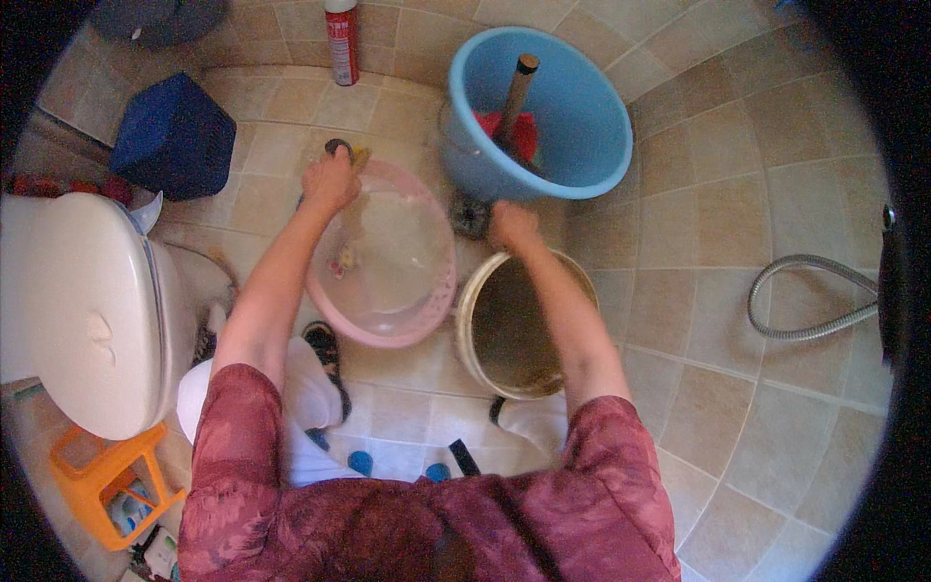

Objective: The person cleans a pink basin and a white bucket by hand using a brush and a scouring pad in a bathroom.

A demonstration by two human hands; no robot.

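Observation:
My left hand [332,180] is closed around a dark-handled tool [339,148] with yellowish bristles, apparently a brush, at the upper left rim of a pink plastic basin [382,339]. Cloudy water [393,251] fills the basin, and a small printed pattern shows through it. Beside a dark grey object [470,217] on the floor is my right hand [514,227], fingers curled; blur hides whether it grips that object. Below this hand stands a round bucket [465,327] with dark contents, partly covered by my right forearm. A light-blue tub [582,138] sits just beyond, containing a wooden handle [515,94] and red cloth [525,134].
A white toilet [109,313] with its lid down stands at left, near a dark-blue bin [174,138] and an orange plastic stool [109,487]. A red spray can [342,44] stands by the far wall. At right, a metal shower hose [771,291] hangs against tiles.

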